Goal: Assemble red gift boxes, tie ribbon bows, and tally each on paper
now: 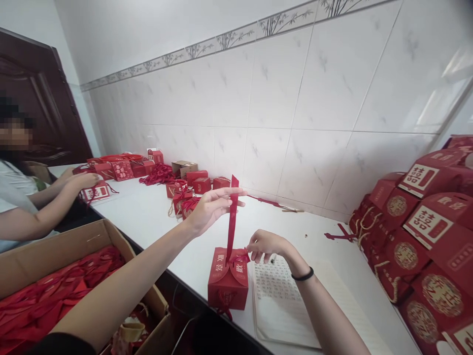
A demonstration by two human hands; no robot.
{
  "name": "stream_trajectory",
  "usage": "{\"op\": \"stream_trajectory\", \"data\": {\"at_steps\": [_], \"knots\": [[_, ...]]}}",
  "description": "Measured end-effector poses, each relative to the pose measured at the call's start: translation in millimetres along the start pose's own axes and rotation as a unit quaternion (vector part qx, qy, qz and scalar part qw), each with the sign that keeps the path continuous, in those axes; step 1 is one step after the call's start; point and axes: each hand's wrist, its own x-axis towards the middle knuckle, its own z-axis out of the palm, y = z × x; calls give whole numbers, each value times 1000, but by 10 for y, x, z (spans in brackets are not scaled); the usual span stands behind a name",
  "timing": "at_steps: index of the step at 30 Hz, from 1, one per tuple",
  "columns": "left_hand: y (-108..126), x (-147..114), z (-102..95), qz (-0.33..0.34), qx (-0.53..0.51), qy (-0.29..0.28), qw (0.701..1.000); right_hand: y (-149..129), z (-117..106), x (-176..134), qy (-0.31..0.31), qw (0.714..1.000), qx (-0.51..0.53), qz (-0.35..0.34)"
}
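A white surface (314,236) is carrying a stack of red boxes (424,261) at the right. Left of the notebook (269,315), one red box (229,291) is sitting at the near edge, its top flaps meeting; closing appears complete. The left hand (210,209) is pinching the raised red ribbon (231,224) between nearly closed fingers. The right hand (271,244) is curling half-open fingers beside the ribbon's short portion, its grip being unclear. Fastening the ribbon appears to be remaining.

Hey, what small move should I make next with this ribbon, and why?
I'd probably pull the ribbon gently snug: the left hand holds one length upright above the box, while the right hand seems to pinch a shorter piece at its top.
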Motion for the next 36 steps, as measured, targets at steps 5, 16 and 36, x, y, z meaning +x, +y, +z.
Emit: {"op": "stream_trajectory", "data": {"at_steps": [5,16,36], "knots": [[-6,-6,-10,-1,0,-1,1000,-17,36,-1,-5,999,11,35],[-2,-35,-37,1,10,0,1000,-2,62,64,2,982,188,-25],[28,-51,49,27,27,-6,999,-417,395,-233,132,773,485,-387]]}}
